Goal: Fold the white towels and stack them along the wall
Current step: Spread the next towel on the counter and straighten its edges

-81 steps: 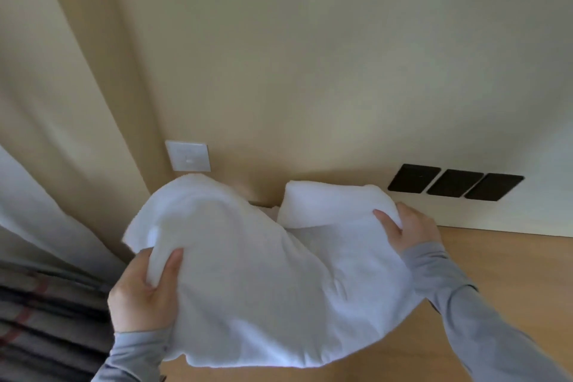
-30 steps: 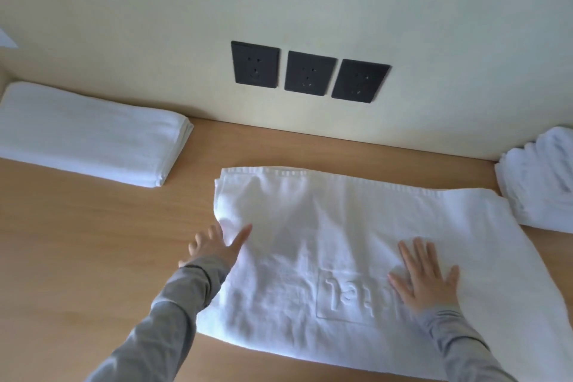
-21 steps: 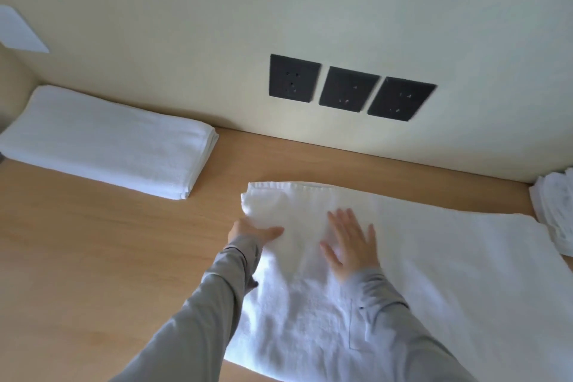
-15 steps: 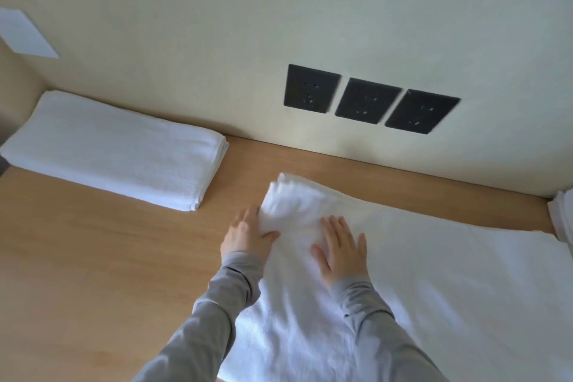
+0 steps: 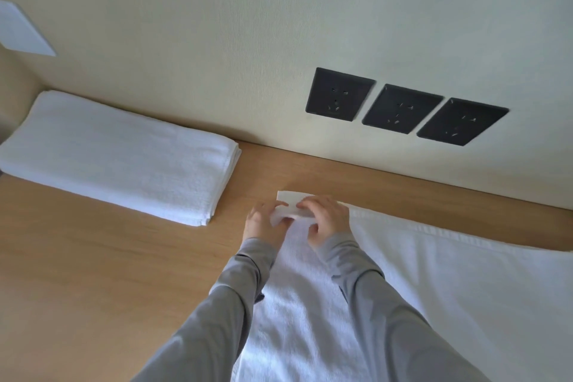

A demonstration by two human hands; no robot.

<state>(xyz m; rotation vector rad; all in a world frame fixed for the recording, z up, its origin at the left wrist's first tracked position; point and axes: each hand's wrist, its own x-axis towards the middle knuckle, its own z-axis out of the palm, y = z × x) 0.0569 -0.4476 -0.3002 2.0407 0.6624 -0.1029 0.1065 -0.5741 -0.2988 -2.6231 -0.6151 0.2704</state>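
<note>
A white towel point(image 5: 449, 285) lies spread on the wooden tabletop point(image 5: 93, 273), reaching off the right and bottom edges of the view. My left hand point(image 5: 263, 223) and my right hand point(image 5: 325, 219) sit side by side at its far left corner, both pinching that corner, which stands lifted a little off the wood. A folded stack of white towels point(image 5: 124, 158) rests against the wall at the left, apart from my hands.
Three black wall sockets point(image 5: 400, 107) sit on the cream wall above the towel. A white plate point(image 5: 21, 31) is on the wall at the far left. Bare wood lies between the folded stack and the spread towel.
My hands went from lying flat on the towel to gripping its far left corner together and raising it. The view shifted left, so the towel pile at the right left the frame.
</note>
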